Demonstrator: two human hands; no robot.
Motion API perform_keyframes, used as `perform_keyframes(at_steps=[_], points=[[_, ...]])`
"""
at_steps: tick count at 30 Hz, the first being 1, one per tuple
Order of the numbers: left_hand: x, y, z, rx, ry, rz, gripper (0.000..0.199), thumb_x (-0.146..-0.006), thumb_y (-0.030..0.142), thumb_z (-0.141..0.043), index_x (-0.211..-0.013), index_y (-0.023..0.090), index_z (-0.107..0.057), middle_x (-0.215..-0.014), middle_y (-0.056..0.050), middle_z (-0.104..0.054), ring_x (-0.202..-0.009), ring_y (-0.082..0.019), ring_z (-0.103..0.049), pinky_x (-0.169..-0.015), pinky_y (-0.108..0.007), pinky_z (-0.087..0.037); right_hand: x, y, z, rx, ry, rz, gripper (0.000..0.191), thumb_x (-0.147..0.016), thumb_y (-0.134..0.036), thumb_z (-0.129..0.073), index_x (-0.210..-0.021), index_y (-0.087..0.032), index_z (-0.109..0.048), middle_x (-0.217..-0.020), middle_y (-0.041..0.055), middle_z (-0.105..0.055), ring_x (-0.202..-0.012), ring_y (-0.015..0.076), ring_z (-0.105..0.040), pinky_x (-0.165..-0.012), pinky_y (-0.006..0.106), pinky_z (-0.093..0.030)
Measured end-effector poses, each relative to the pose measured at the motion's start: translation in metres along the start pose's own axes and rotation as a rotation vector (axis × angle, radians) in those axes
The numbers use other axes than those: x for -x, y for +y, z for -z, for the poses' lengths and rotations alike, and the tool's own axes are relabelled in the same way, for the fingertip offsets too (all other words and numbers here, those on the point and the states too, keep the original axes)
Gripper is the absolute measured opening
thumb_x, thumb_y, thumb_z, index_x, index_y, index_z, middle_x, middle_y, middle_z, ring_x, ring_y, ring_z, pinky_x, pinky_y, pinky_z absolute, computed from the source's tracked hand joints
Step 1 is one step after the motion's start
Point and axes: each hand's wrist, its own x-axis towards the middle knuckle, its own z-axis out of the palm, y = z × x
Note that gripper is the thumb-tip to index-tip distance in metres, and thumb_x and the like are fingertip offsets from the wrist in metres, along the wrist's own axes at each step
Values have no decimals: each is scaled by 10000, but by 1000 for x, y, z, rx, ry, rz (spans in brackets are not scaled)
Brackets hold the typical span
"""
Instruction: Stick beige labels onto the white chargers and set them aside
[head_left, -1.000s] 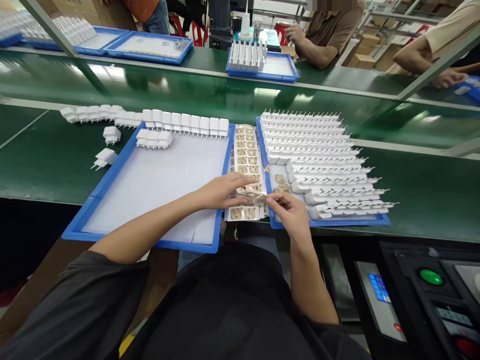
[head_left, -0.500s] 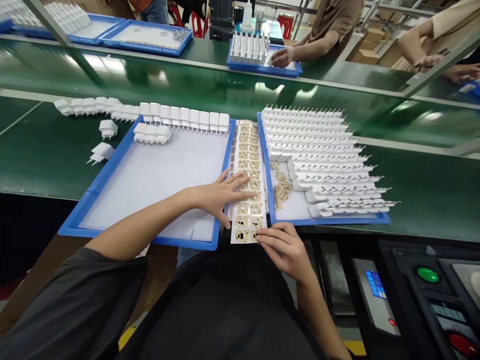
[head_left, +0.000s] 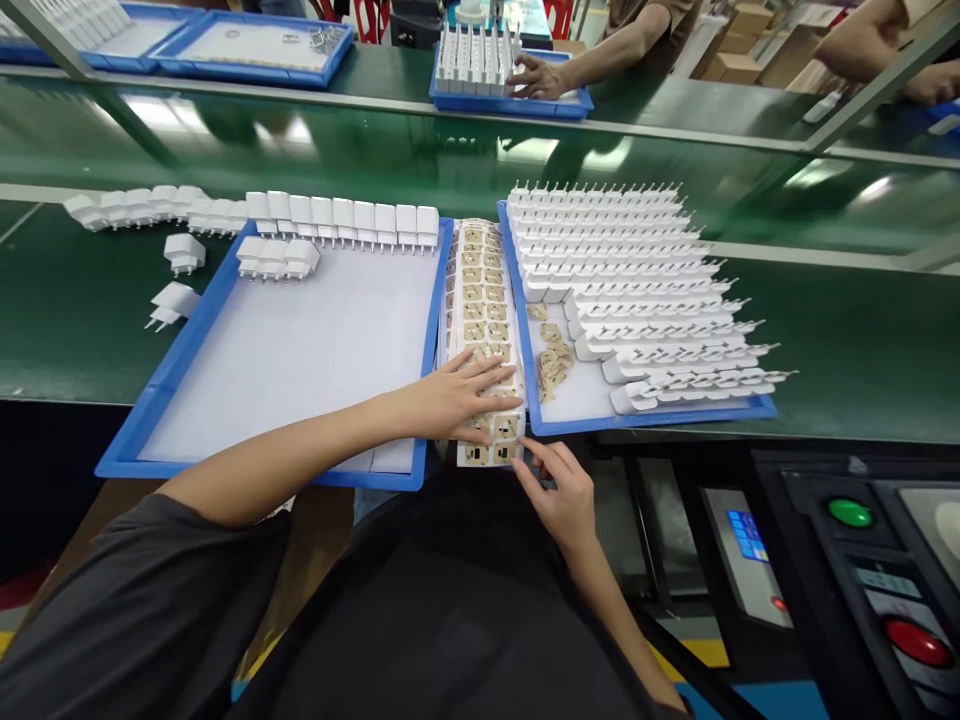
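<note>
A long sheet of tan stickers point(head_left: 473, 273) in two columns lies between two blue trays, its near end reaching over the table edge. My left hand point(head_left: 461, 400) rests flat across the sheet's lower part with fingers spread, hiding some stickers. At the sheet's lower right edge is my right hand point(head_left: 562, 490), fingers bent, the thumb and forefinger tips apart and touching the edge; nothing shows between them. Black marks show on the nearest stickers. The right tray point(head_left: 645, 424) holds rows of white plug adapters point(head_left: 637, 290), pins up, and a heap of loose tan pieces point(head_left: 553, 368).
In the left tray point(head_left: 172, 390), white adapters point(head_left: 341, 218) line the far end. Two loose adapters point(head_left: 184, 253) sit left of it. A machine panel with a green button point(head_left: 851, 513) stands at lower right. Across the green belt point(head_left: 375, 150), a co-worker's hand point(head_left: 540, 77) touches adapters.
My left hand has slid a little toward me along the sheet. My right hand's fingers have drawn off the sheet's corner to its edge and bent. The view has shifted slightly.
</note>
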Motion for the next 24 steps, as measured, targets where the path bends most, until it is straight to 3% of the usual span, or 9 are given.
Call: perform_keyframes(at_steps=[5,8,11,21,24], points=[[5,-3,1,-47,-6,51,655,-956,558,-590,-1532,279,-454,-1673,-167,-257,-1559,-401,-214,-1237,-633,-169,4,1,-19,18,34,-29,335,-994,-311,-577,-1295,-210,-683,-696,5,-620,-554,121,-552,-597,249,-540],[8,-8,5,-69,-16,73,658,-961,575,-570,-1532,270,-453,-1676,-166,-258,-1558,-400,-220,-1235,-620,-183,2,3,-28,4,71,-17,344,-1008,-269,-544,-1322,-205,-668,-806,49,-739,-600,135,-639,-638,254,-567],[9,-11,7,-72,-15,72,653,-959,583,-568,-1525,275,-461,-1675,-156,-268,-1557,-389,-232,-1243,-598,-181,-2,5,-35,11,118,5,307,-998,-254,-566,-1266,-190,-703,-872,69,-789,-601,140,-673,-643,256,-571],[8,-11,9,-54,-35,82,662,-949,547,-609,-1527,258,-465,-1676,-162,-251,-1555,-405,-224,-1237,-622,-181,-3,2,-46,-7,175,-41,180,-977,-264,-611,-1040,-166,-748,-581,-17,-648,-471,114,-582,-558,233,-506],[8,-10,10,-68,-49,91,660,-952,532,-613,-1536,272,-449,-1682,-153,-238,-1559,-395,-217,-1240,-612,-182,-4,2,-48,2,196,-24,141,-980,-233,-601,-1019,-173,-722,-612,-17,-659,-485,113,-588,-560,233,-495]])
